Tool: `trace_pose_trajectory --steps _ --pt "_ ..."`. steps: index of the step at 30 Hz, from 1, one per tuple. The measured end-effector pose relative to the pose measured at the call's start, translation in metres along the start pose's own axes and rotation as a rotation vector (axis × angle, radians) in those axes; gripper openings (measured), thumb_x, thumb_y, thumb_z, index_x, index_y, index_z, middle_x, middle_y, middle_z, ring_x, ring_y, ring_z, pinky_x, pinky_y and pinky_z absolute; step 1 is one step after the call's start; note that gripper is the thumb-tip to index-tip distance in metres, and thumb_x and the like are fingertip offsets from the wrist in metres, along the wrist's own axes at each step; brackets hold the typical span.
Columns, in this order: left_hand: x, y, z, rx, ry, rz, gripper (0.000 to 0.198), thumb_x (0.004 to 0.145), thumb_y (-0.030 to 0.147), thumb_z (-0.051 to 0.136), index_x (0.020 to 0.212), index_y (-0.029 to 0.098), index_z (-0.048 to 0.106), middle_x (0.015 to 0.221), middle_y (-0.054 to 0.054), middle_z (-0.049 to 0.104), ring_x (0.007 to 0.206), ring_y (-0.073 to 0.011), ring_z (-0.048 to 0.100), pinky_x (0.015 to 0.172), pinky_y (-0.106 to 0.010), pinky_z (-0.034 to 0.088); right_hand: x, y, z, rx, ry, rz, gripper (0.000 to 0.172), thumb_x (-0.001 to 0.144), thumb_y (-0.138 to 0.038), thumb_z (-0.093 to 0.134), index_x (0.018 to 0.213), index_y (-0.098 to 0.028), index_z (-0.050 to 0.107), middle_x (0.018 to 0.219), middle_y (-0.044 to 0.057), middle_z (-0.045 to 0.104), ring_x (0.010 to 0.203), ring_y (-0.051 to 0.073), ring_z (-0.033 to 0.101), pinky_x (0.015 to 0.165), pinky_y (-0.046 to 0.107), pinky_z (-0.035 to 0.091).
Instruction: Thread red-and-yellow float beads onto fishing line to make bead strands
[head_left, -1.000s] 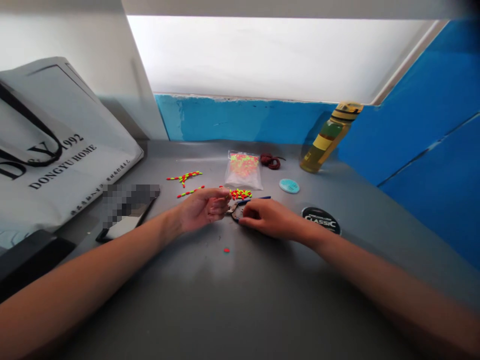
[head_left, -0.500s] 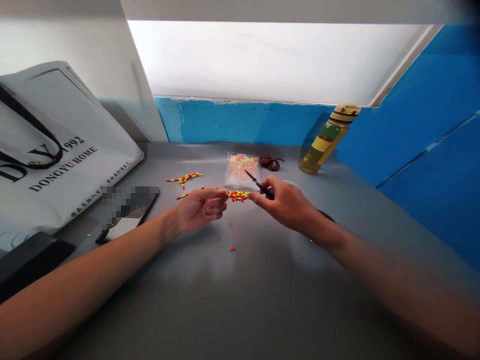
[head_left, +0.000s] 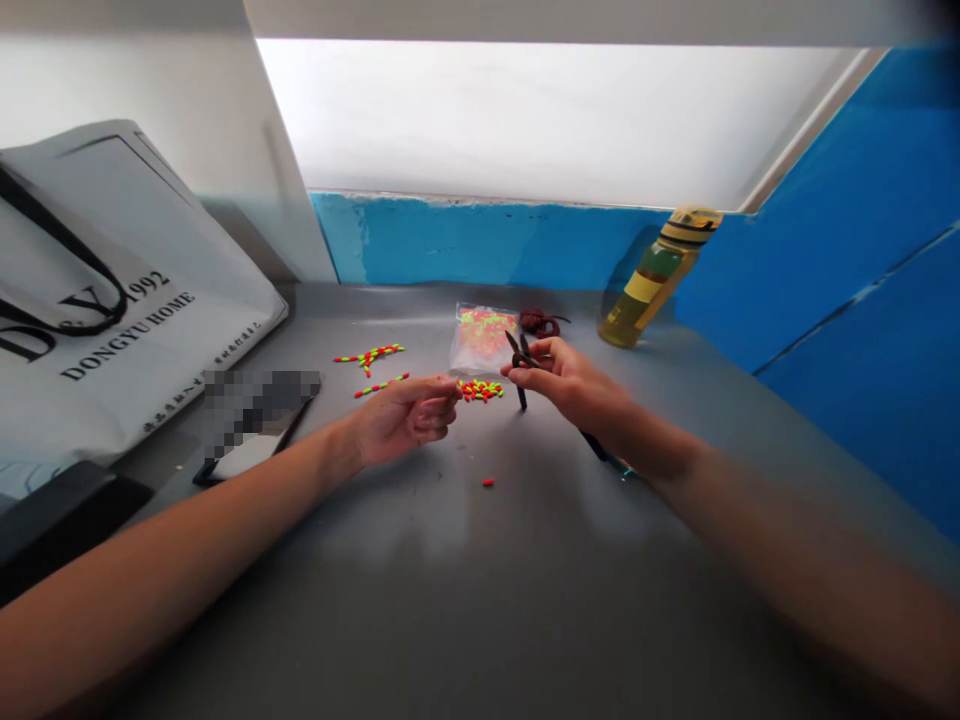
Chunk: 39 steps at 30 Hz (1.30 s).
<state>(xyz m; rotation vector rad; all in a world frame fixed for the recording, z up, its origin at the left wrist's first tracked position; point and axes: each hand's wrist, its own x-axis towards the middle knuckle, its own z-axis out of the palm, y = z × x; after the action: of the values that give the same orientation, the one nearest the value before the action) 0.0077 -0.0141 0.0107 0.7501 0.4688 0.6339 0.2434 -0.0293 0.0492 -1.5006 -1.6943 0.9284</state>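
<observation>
My left hand (head_left: 412, 420) is closed in a pinch, thumb against fingers, beside a pile of small red and yellow-green beads (head_left: 480, 390). Whatever lies between its fingertips is too small to make out. To the right of the pile, my right hand (head_left: 574, 385) grips a dark pointed tool (head_left: 516, 350) with narrow, blade-like tips spread apart; its exact kind is unclear. A dark length also points down below the fingers, and a black part shows under the wrist. One red bead (head_left: 488, 483) appears by itself nearer to me.
Behind the pile lies a clear bag of beads (head_left: 487, 335), with dark red cord (head_left: 541, 323) beside it. Bead rows (head_left: 371, 357) lie left. A yellow bottle (head_left: 660, 275) stands back right. At left are a phone-like dark object (head_left: 289, 415) and a white bag (head_left: 150, 300).
My right hand has turned, and the tool's tips now point up and apart, with a dark length hanging below. The single red bead shows farther right. My left hand has barely moved.
</observation>
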Motion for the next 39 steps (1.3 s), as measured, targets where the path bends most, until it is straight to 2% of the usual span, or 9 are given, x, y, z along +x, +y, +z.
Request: trace_pose_trajectory --steps 2,4,8,13,18,25,30,34,39 --pt "0.000 0.000 0.001 0.006 0.002 -0.006 0.026 0.088 0.021 0.062 0.065 0.015 0.051 0.056 0.006 0.029 0.048 -0.0065 0.028 0.045 -0.019 0.028 0.000 -0.002 -0.009 0.000 -0.129 -0.031 0.027 0.085 -0.034 0.060 0.109 -0.022 0.063 0.113 0.010 0.070 0.105 0.029 0.062 0.091 0.043 0.047" --pt "0.000 -0.001 0.001 0.019 0.002 -0.012 0.026 0.087 0.020 0.063 0.065 0.015 0.051 0.056 0.006 0.028 0.048 -0.0064 0.027 0.044 -0.019 0.027 -0.003 -0.006 -0.018 -0.091 -0.210 -0.076 0.021 0.090 -0.034 0.056 0.103 -0.023 0.068 0.112 0.008 0.070 0.110 0.032 0.061 0.096 0.047 0.046" --pt "0.000 -0.002 0.002 0.030 0.006 -0.011 0.019 0.085 0.021 0.068 0.072 0.014 0.055 0.056 0.007 0.028 0.048 -0.0059 0.027 0.044 -0.018 0.026 -0.009 -0.013 -0.022 -0.078 -0.060 -0.157 0.033 0.098 -0.043 0.046 0.111 -0.024 0.070 0.116 0.008 0.070 0.120 0.034 0.057 0.107 0.053 0.039" --pt "0.000 -0.002 0.001 0.010 0.020 -0.010 0.022 0.083 0.022 0.070 0.070 0.014 0.055 0.055 0.007 0.029 0.049 -0.0057 0.027 0.045 -0.018 0.026 -0.006 -0.010 -0.007 0.097 0.032 -0.210 0.033 0.100 -0.041 0.046 0.124 -0.026 0.063 0.138 0.006 0.060 0.135 0.027 0.048 0.117 0.049 0.031" --pt "0.000 -0.002 0.000 0.009 -0.011 -0.022 0.028 0.084 0.022 0.071 0.063 0.014 0.052 0.055 0.006 0.032 0.049 -0.0053 0.028 0.045 -0.018 0.026 0.003 0.004 0.000 0.383 0.188 -0.288 0.029 0.101 -0.043 0.045 0.122 -0.027 0.059 0.129 0.005 0.065 0.128 0.022 0.056 0.115 0.045 0.036" --pt "-0.001 -0.003 0.003 0.026 0.017 -0.007 0.028 0.082 0.022 0.071 0.064 0.014 0.052 0.056 0.006 0.035 0.049 -0.0050 0.031 0.046 -0.018 0.027 0.005 0.012 0.007 0.545 0.179 -0.373 0.021 0.098 -0.040 0.051 0.110 -0.025 0.058 0.117 0.005 0.069 0.119 0.021 0.062 0.108 0.043 0.043" --pt "-0.001 -0.003 0.004 0.042 0.010 0.012 0.030 0.083 0.022 0.072 0.063 0.014 0.051 0.055 0.006 0.033 0.048 -0.0051 0.030 0.045 -0.018 0.026 0.000 0.006 0.004 0.352 0.286 -0.335 0.008 0.088 -0.028 0.061 0.090 -0.022 0.055 0.079 0.001 0.066 0.079 0.019 0.067 0.081 0.037 0.052" --pt "0.000 -0.004 0.004 0.064 0.000 0.032 0.031 0.084 0.023 0.071 0.063 0.015 0.049 0.055 0.007 0.032 0.048 -0.0054 0.029 0.045 -0.018 0.026 -0.009 0.002 0.005 0.017 -0.007 -0.258 0.020 0.090 -0.034 0.055 0.075 -0.021 0.052 0.059 -0.002 0.054 0.055 0.014 0.050 0.055 0.031 0.039" --pt "-0.001 -0.004 0.005 0.090 0.005 0.053 0.032 0.085 0.024 0.071 0.063 0.015 0.048 0.055 0.007 0.034 0.048 -0.0055 0.029 0.045 -0.018 0.027 -0.021 -0.002 0.018 -0.409 -0.102 -0.259 0.023 0.088 -0.036 0.057 0.072 -0.020 0.051 0.064 -0.001 0.053 0.058 0.013 0.043 0.056 0.030 0.027"
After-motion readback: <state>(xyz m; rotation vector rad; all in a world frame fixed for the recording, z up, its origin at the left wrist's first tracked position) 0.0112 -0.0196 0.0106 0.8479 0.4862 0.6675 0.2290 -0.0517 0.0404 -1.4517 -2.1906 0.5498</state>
